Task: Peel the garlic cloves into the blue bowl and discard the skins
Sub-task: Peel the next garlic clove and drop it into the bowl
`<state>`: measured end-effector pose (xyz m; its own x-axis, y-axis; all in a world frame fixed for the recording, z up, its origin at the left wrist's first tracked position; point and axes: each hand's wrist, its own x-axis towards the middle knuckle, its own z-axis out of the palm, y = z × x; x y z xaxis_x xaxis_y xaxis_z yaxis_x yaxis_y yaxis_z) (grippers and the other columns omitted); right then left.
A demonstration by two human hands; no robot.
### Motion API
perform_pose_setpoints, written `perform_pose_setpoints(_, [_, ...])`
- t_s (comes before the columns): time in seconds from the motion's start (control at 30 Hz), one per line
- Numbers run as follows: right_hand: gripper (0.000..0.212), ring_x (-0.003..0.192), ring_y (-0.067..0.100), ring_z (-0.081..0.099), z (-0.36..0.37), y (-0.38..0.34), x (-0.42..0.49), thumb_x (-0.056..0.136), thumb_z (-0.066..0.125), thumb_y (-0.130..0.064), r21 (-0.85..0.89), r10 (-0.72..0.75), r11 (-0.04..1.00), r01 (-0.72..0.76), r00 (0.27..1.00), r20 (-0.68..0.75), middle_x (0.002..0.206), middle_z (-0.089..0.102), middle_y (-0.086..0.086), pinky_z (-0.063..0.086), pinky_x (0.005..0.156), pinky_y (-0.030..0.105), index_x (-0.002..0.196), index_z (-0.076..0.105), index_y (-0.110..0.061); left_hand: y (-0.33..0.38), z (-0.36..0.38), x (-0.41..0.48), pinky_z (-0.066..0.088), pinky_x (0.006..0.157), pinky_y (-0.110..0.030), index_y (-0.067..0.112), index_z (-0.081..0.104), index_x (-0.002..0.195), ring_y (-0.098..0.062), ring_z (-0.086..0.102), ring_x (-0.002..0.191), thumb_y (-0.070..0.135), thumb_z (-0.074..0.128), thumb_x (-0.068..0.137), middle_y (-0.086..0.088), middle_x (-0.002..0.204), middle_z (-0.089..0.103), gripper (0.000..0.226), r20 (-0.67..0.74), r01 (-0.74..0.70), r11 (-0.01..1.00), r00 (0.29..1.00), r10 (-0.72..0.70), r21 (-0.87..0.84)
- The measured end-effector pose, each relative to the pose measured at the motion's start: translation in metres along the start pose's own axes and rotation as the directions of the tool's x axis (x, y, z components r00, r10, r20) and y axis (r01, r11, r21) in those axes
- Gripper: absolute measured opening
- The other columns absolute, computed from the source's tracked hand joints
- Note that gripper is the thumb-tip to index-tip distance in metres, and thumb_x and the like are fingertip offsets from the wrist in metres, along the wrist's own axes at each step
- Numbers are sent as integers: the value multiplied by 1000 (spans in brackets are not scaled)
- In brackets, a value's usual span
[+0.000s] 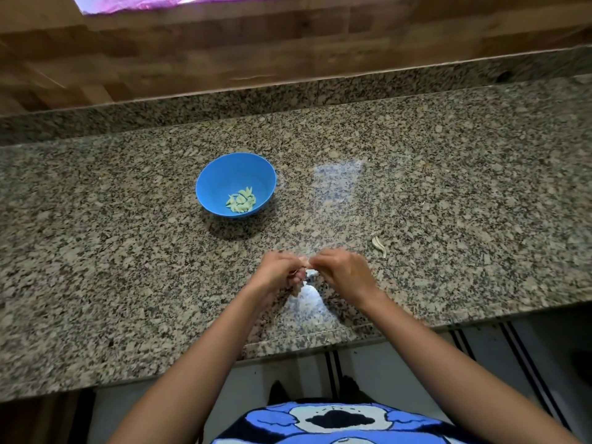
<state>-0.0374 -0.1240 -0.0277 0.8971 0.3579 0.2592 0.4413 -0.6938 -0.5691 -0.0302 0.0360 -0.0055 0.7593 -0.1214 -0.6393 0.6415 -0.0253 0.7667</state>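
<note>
1. At the left of the working area the blue bowl point(224, 174) is seen standing upright on the granite table point(96, 251), well apart from the hands; a small heap of peeled cloves point(241, 200) lies in its bottom, so a good part of the task is judged to be done
2. Nearer the front edge, the left hand point(277, 270) is found with its fingers curled inward, and a small pale garlic clove point(304, 261) is pinched at its fingertips
3. That clove is held between the two hands just above the table, not in the bowl; the spot is blurred, so how much skin is left on it cannot be told, though a whitish shred point(310, 273) just beneath it is taken to be loosened skin
4. The right hand point(344, 270) is closed on the same clove from the other side with its fingertips drawn together; the step in hand is therefore judged to be the peeling of one clove
5. Further right, a pale curved scrap point(379, 245) lies on the table apart from the hands; whether it is shed skin or an unpeeled clove cannot be settled
6. For the next move, the skin would have to be pulled wholly free, the bare clove carried leftward and dropped into the bowl, and the skins gathered for discarding; no bin is in view
</note>
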Motion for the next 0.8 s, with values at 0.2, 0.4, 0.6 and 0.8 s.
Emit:
perform_pose_setpoints(0.2, [13,54,13,57,0,-6,3,82,70,-23,571,542,619,-540,819,188,72,71,8,45,50,20,84,75,-11,-3,5,-2,52,64,-18,4,70,94,-14,65,73,2,65,84,-7,85,70,12,-98,-330,928,932,350,175])
perform_pose_setpoints(0.4, [11,51,18,52,-4,1,-4,85,64,-13,643,599,427,-636,732,326,75,70,17,39,44,21,80,72,-8,-19,4,-2,35,109,-32,19,66,115,-9,42,129,2,50,91,4,138,50,33,20,-392,596,846,533,701])
perform_pose_setpoints(0.6, [14,52,11,57,-13,-4,-5,87,61,-14,595,482,510,-621,779,401,78,71,10,47,49,18,94,71,-7,-13,13,-7,56,82,-29,9,71,94,-15,68,88,7,68,81,-3,95,72,14,-51,-394,874,904,424,285])
perform_pose_setpoints(0.8, [11,46,8,52,-25,-6,-3,87,59,-7,669,431,409,-621,777,459,68,69,6,36,39,13,88,70,-7,-11,6,-10,56,76,-31,-1,69,90,-25,67,81,-4,72,71,-17,89,71,19,-32,-300,953,954,299,-27])
